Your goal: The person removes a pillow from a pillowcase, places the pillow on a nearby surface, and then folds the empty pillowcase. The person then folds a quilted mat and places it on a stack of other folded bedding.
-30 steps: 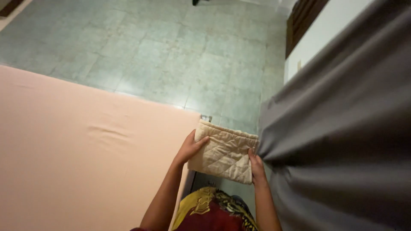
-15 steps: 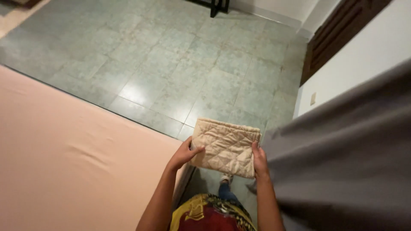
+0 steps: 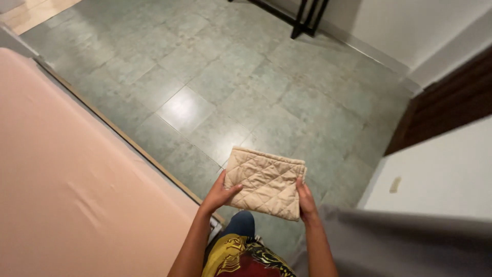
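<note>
— While both hands are up in front of the body, what does the grip close on?

— One thing only: a folded quilted cloth (image 3: 265,182), beige, stitched in diamonds, folded to a rough rectangle. The left hand (image 3: 220,194) clamps its left edge, thumb lying across the top face and the fingers tucked underneath. The right hand (image 3: 306,197) clamps the right edge, its fingers pressed along the side of the fold. So two hands, both closed on the same cloth.

— Where is the cloth, then?

— In the air, held roughly flat at waist height above the floor, resting on nothing. It sits between the two hands, with its far edge pointing away from the person.

— And below it?

— The person's own clothing: a yellow and red patterned top (image 3: 241,259) and a bit of blue trouser leg (image 3: 240,224) just under the cloth.

— What lies around?

— To the left, one bed with a plain peach sheet (image 3: 66,190), its wooden edge running diagonally past the left forearm. To the right, low in the view, a grey fabric (image 3: 410,246) close to the right forearm. Beyond the cloth, a floor of grey-green tiles (image 3: 230,77). At the far end, black furniture legs (image 3: 306,18) stand by a white wall, and a dark brown wooden panel (image 3: 451,102) sits on the right.
</note>
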